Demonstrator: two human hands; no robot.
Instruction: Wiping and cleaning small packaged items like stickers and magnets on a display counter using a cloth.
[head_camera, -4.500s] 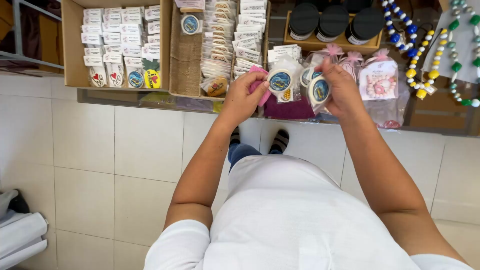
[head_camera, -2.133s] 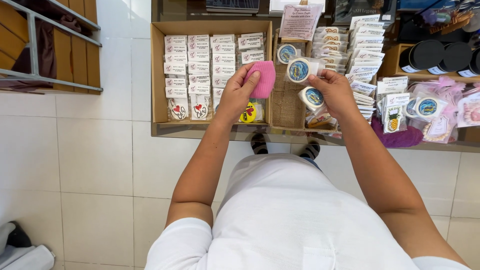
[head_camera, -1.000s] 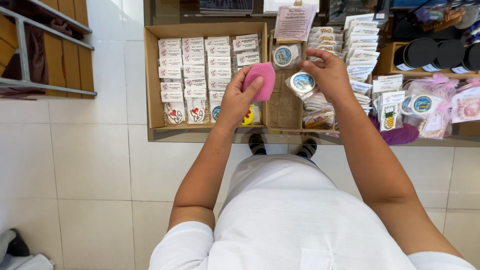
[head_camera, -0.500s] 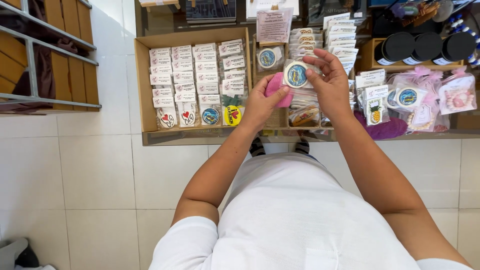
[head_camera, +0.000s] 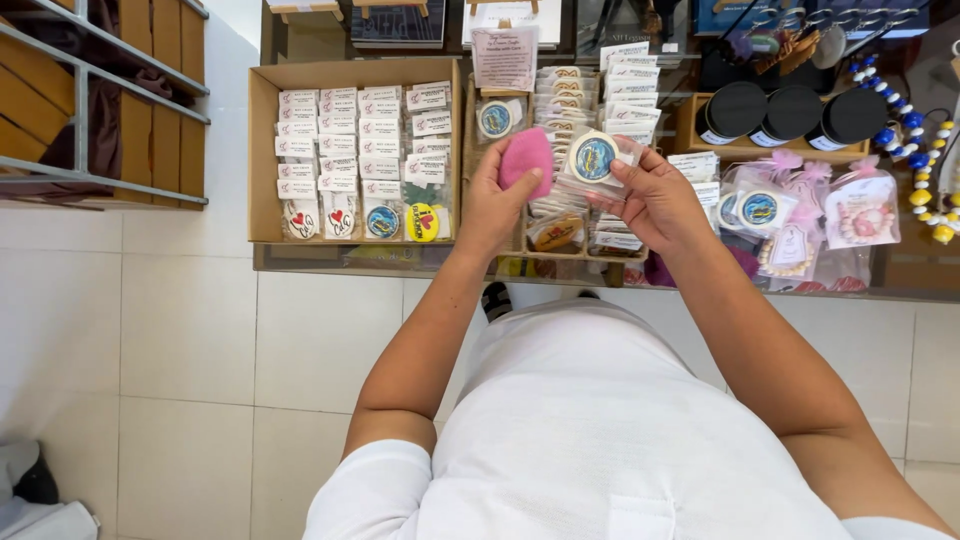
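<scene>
Pink and soft-looking, a small oval pad (head_camera: 526, 158) sits pinched between thumb and fingers of the left hand (head_camera: 497, 200), just above the middle of the frame. Just to its right, the right hand (head_camera: 655, 200) is closed around a clear packet with a round blue badge (head_camera: 594, 158), held up over the narrow wooden tray (head_camera: 468, 130) of stacked packets. Both hands hover close together, the two items nearly touching. To the left a cardboard box (head_camera: 262, 160) holds rows of small white carded items, its wall standing beside the tray. To the right, black-lidded jars (head_camera: 790, 110) and pink-ribboned bags (head_camera: 865, 210) crowd the glass table (head_camera: 900, 280), leaving little room. Below the table edge, pale floor tiles (head_camera: 150, 380) lie open at lower left.
</scene>
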